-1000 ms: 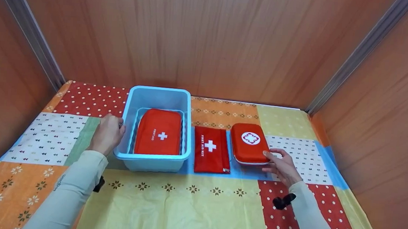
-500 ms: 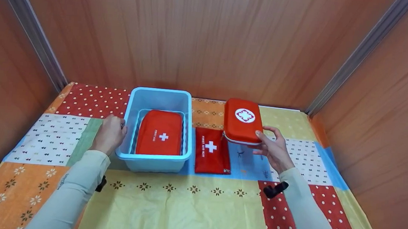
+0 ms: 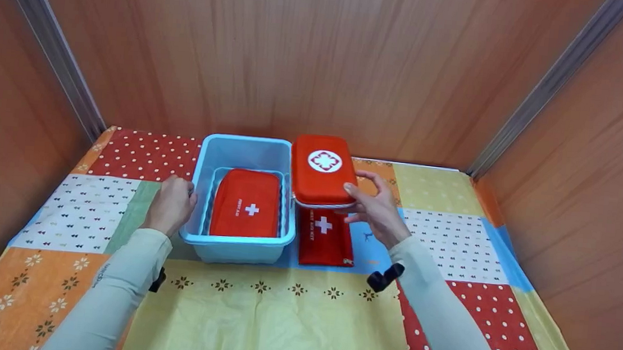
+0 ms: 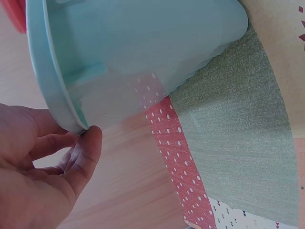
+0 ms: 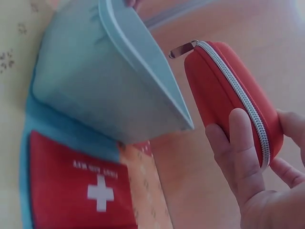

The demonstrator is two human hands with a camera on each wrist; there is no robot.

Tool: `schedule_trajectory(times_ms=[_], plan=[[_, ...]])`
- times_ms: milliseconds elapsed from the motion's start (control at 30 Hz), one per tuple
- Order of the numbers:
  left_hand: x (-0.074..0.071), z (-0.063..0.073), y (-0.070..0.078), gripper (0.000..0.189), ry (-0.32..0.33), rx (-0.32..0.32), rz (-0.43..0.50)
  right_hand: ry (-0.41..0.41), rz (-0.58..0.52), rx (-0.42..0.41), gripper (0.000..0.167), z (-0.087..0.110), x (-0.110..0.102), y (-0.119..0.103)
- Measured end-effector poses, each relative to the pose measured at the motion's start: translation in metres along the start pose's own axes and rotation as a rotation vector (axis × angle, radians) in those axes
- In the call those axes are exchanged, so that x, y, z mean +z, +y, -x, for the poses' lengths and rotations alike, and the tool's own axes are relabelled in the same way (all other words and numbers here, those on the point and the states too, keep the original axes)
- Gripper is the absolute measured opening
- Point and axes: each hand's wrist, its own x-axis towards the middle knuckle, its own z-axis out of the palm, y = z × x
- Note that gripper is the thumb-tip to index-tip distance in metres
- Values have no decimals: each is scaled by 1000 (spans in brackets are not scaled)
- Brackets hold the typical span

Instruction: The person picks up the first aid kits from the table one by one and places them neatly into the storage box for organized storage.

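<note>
My right hand (image 3: pixel 379 206) holds a red zippered first aid case (image 3: pixel 323 170) by its near right corner, thumb on top and fingers beneath. The case is raised beside the right rim of a light blue plastic bin (image 3: pixel 243 242). In the right wrist view its silver zipper (image 5: pixel 238 86) and dangling pull show. My left hand (image 3: pixel 170 205) pinches the bin's left rim; in the left wrist view its thumb and fingers (image 4: pixel 88 155) close on that rim. Inside the bin lies a red first aid pouch (image 3: pixel 245 192) with a white cross.
A flat red first aid kit pouch (image 3: pixel 327 250) lies on the table right of the bin, its far part hidden by the raised case. A patchwork tablecloth (image 3: pixel 275 330) covers the table. Wood-grain panels (image 3: pixel 333 58) stand at the back and both sides.
My right hand has lifted the red case off the table and carried it left, over the flat pouch to the bin's right rim. My left hand stays at the bin.
</note>
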Motion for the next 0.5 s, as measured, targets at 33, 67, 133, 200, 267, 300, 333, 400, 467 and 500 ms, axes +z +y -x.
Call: schedule_trajectory(times_ms=[33, 67, 133, 200, 267, 300, 333, 400, 467, 500], plan=[[0, 0, 0, 28, -4, -3, 7, -7, 3, 3, 57, 0, 7, -2], [0, -1, 0, 28, -7, -8, 13, -14, 6, 7, 57, 0, 13, -3], [0, -1, 1, 27, -12, -18, 17, -23, 14, 14, 59, 0, 25, -5], [0, -2, 1, 27, -10, -17, -6, -30, 30, 17, 60, 0, 35, -6], [0, -1, 1, 27, -2, -10, -34, -41, 46, 14, 61, 0, 44, -7], [0, -1, 1, 26, 2, -8, -50, -50, 52, 10, 61, 0, 48, -7], [-1, -1, 1, 26, 3, -6, -56, -60, 58, 6, 61, 0, 52, -7], [-1, 0, 1, 25, 6, -5, -60, -79, 68, -2, 61, 0, 60, -7], [-1, 0, 1, 25, 6, -9, -58, -97, 84, -7, 61, 1, 67, -6], [-1, 1, 1, 25, 4, -11, -58, -104, 93, -7, 61, 2, 71, -6]])
